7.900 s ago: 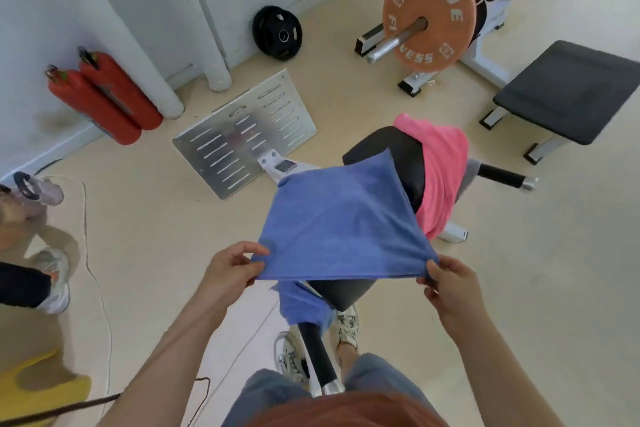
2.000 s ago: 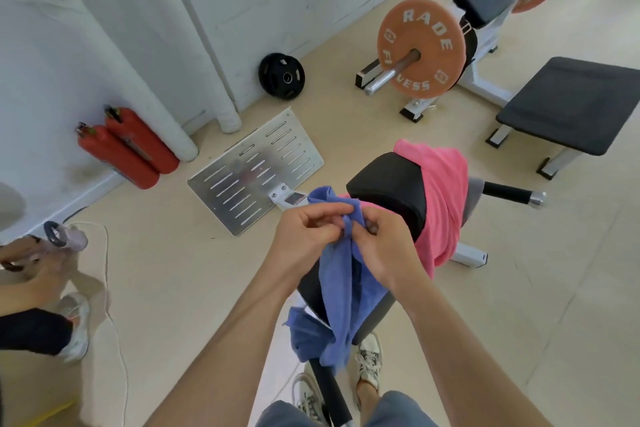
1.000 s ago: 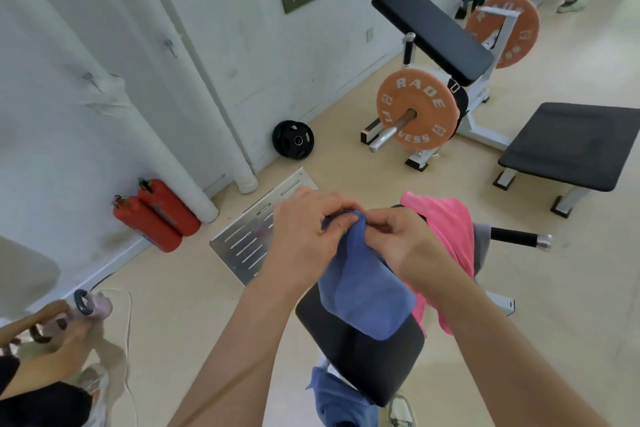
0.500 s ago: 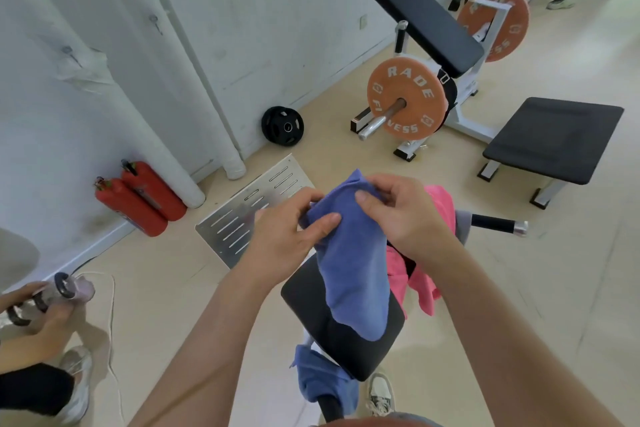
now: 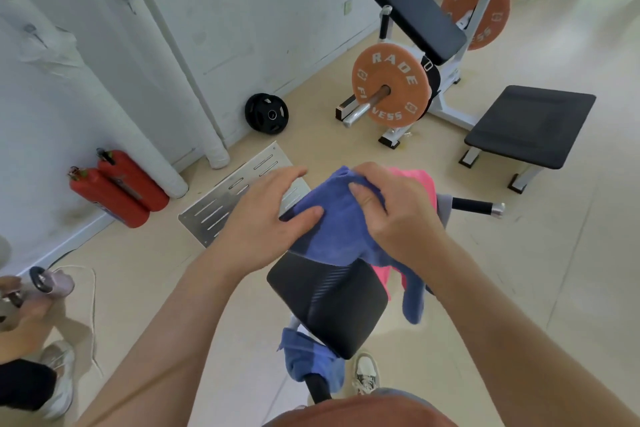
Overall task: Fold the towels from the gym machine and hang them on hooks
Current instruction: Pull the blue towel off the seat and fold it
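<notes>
Blue towel [image 5: 332,236] over the seat pad [image 5: 329,302], right hand [image 5: 398,218] clenching it and left hand [image 5: 259,229] pinching it, wants its edges matched (corners first) before creasing.

The near orange weight plate [image 5: 389,85], far on the right, is showing white letters: "RADE" on top, "FI" and "VESS" below. The orange plate behind it [image 5: 495,17] is showing letters too blurry to read.
</notes>
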{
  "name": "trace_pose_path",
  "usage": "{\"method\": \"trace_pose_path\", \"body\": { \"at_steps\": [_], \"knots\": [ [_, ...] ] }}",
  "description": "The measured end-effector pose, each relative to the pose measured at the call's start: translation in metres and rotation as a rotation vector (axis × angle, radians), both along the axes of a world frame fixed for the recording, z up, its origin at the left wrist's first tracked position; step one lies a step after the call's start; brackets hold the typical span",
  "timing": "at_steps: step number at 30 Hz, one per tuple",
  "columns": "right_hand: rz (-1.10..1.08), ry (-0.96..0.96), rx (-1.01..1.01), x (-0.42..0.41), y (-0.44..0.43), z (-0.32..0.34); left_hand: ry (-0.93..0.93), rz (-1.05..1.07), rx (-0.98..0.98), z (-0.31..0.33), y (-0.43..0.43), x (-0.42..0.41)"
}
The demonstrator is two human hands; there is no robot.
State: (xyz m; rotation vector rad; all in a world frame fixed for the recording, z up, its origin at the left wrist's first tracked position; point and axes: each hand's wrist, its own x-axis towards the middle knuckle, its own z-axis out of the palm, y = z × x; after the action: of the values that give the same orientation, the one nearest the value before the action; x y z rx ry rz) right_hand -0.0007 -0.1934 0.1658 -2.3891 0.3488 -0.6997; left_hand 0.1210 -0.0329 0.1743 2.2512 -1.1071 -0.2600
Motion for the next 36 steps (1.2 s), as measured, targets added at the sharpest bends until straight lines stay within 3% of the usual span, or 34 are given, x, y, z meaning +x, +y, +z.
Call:
{"method": "trace_pose_path", "body": {
  "at_steps": [2,4,7,10,13,19,23,28,31,34,36],
  "knots": [
    [0.079,0.008,0.028,-0.001,0.006,0.004,0.295,-0.112,-0.074,0.006,-0.013,-0.008],
    [0.151,0.020,0.185,0.000,0.008,0.004,0.497,-0.202,-0.133,0.009,-0.022,-0.014],
    [0.179,0.122,0.457,-0.006,0.002,0.001,0.385,-0.227,-0.101,0.004,-0.024,-0.017],
    [0.383,0.409,0.765,-0.025,0.003,-0.012,0.174,-0.214,-0.020,0.001,-0.020,-0.017],
    [0.300,0.620,0.755,-0.037,0.016,-0.046,0.132,-0.253,-0.022,0.009,-0.014,-0.018],
    [0.239,0.853,0.659,-0.060,0.022,-0.077,0.123,-0.173,0.000,0.005,0.007,0.006],
    [0.274,0.979,0.564,-0.066,0.012,-0.096,0.070,-0.010,0.122,-0.049,0.024,0.043],
    [0.208,1.068,0.775,-0.059,-0.010,-0.144,0.171,0.199,0.250,-0.129,0.037,0.063],
    [0.256,1.209,0.748,-0.053,-0.031,-0.161,0.274,0.275,0.268,-0.166,0.039,0.060],
    [0.218,1.200,0.828,-0.044,-0.059,-0.166,0.373,0.386,0.211,-0.191,0.035,0.058],
    [0.080,1.024,0.982,-0.039,-0.071,-0.173,0.427,0.499,0.155,-0.206,0.030,0.057]
  ]
}}
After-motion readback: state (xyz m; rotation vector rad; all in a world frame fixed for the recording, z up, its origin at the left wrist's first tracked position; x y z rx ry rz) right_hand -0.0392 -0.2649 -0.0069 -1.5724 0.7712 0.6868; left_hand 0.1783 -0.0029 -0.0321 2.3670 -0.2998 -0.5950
